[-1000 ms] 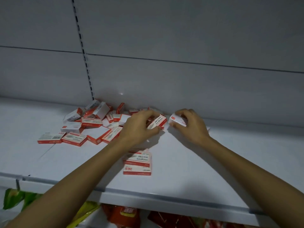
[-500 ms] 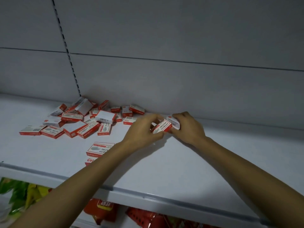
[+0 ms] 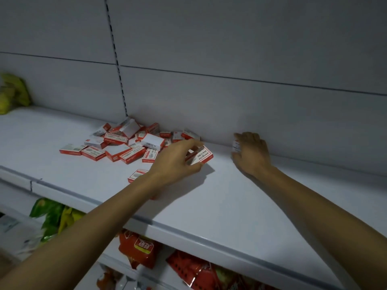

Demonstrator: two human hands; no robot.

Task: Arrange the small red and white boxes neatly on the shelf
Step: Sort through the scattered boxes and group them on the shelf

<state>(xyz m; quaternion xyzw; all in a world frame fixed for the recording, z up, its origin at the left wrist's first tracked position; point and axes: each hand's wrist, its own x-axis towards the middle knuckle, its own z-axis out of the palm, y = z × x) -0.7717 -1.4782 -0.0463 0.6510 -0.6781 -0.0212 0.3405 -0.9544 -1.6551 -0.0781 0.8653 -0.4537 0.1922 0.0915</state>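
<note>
Barely begun: right hand (image 3: 251, 155) fingers clamp one box (image 3: 236, 146) against the shelf (image 3: 230, 206) back, left hand (image 3: 178, 162) grips another box (image 3: 202, 156), pile (image 3: 125, 143) unsorted

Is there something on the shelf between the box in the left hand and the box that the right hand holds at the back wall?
Nothing visible. The shelf is bare between the left hand's box and the right hand's box. The loose pile lies left of both.
</note>
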